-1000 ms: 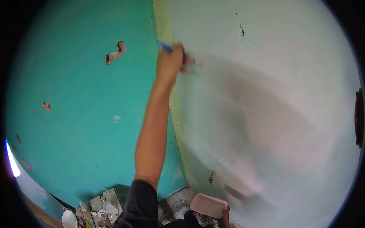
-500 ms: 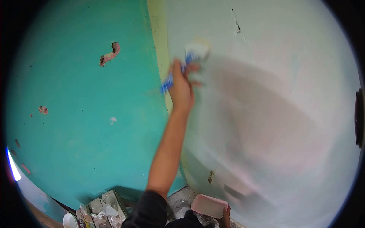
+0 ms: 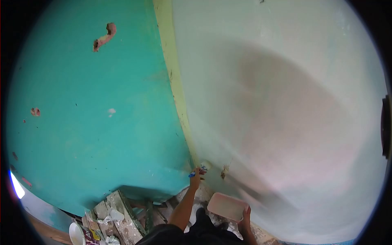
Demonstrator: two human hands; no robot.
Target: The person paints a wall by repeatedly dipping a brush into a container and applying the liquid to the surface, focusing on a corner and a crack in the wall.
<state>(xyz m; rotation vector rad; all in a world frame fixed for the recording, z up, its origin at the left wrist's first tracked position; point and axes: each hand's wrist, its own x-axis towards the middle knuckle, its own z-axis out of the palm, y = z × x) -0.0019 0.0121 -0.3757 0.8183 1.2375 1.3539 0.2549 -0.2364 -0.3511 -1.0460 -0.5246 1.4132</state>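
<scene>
Low in the corner between the two walls, my left hand (image 3: 197, 179) is closed round the blue handle of a paintbrush (image 3: 204, 166). The brush's pale head is at the whitish wall, beside the yellow corner strip; whether it touches cannot be told. Lower right, my right hand (image 3: 245, 222) grips the end of a pinkish rectangular tray (image 3: 216, 197), held roughly level. Something pale and whitish covers the tray's inside, and its contents are hard to make out. A chipped hole (image 3: 224, 172) in the pale wall is just right of the brush.
The turquoise wall (image 3: 102, 143) at left has broken plaster patches. A paint-spattered wooden bench (image 3: 116, 212) stands against its foot, with crumpled white material on top. Near it is an open white bucket (image 3: 76, 233). My dark shoe (image 3: 200, 213) is on the spattered floor.
My left hand has brought the paintbrush from high on the pale wall down to near the corner's bottom. The view has tilted downward. The right hand still holds the tray.
</scene>
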